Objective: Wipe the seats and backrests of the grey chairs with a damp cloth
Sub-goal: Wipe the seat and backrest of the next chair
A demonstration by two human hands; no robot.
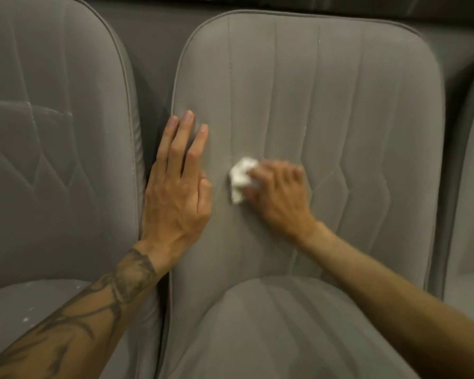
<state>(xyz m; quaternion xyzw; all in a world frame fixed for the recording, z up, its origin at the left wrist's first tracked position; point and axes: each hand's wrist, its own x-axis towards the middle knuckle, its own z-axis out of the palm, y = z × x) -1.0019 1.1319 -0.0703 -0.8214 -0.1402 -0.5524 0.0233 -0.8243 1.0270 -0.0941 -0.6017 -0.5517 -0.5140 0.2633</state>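
We've got the white cloth [241,178] bunched up mid-backrest [326,110] on the middle grey chair, our right hand [278,194] pinching it tight. Our left hand [177,187] lies flat and open on the backrest's left edge, holding nothing, just bracing. Best bet is probably to follow the stitched seams top to bottom with overlapping passes, then do the seat [285,332]. The left chair [52,132] looks speckled too.
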